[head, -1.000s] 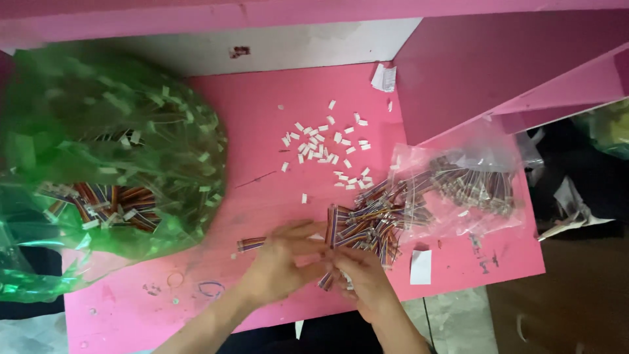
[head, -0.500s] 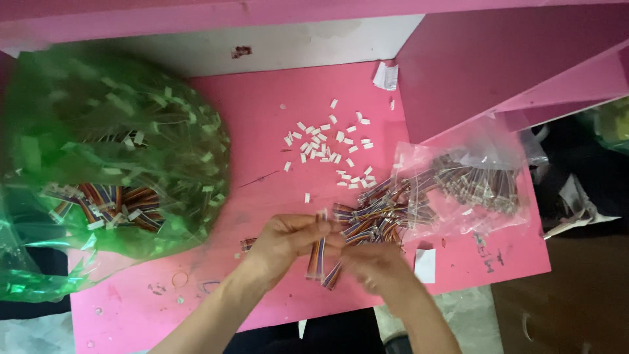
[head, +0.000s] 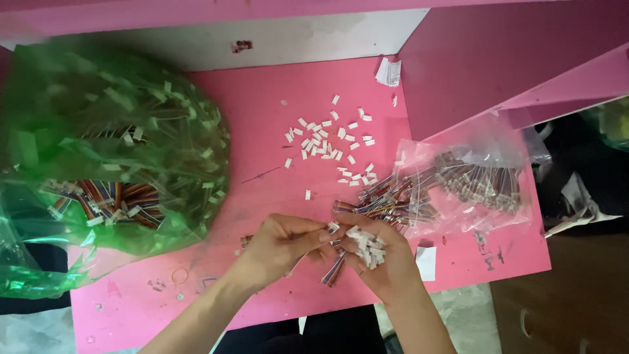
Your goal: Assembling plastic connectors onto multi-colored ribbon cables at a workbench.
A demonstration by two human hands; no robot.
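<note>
On the pink bench [head: 262,124] sit two bags: a big green one [head: 111,164] at left, a clear one [head: 472,177] at right, both holding coloured wire leads. Several dozen white connector housings [head: 331,141] lie scattered between. The right hand [head: 380,259] cups a white handful [head: 368,246]; the left hand [head: 285,242] pinches one wire lead [head: 333,269].

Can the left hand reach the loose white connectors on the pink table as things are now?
Probably yes. The left hand pinches a wire, but nothing stands between it and the white connectors on the pink table; the way looks open.
</note>
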